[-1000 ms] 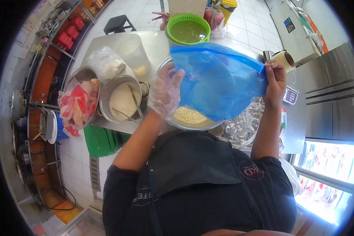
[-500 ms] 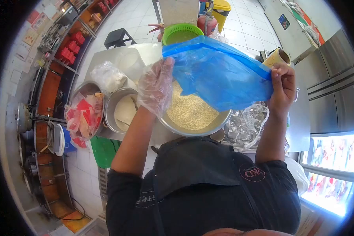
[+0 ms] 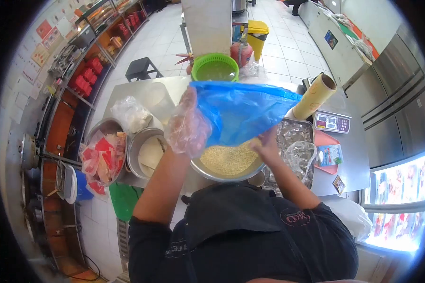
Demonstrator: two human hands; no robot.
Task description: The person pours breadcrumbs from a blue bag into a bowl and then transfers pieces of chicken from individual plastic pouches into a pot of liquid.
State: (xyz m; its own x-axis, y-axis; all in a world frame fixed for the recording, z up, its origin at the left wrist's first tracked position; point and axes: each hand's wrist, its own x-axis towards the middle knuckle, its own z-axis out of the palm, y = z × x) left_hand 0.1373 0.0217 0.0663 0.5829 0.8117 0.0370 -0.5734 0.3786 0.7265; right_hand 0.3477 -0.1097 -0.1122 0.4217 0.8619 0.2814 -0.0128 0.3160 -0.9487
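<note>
We are looking at a big kitchen, the kind for work and not a home one. A shiny metal counter (image 3: 354,162) is standing in the middle. A big metal bowl (image 3: 222,178) of pale grains is sitting by its near edge, and a metal pot (image 3: 133,162) is sitting by the near left corner. A scale (image 3: 333,122) with buttons is resting toward the far right corner. Tall metal doors (image 3: 403,125) are lining the right side, and a cold case (image 3: 399,205) is glowing bright below them. Long shelves (image 3: 97,49) are running down the left side, holding red boxes (image 3: 86,81). White tiles (image 3: 288,52) are covering the floor, where a yellow bin (image 3: 258,29) is standing past the far edge.
</note>
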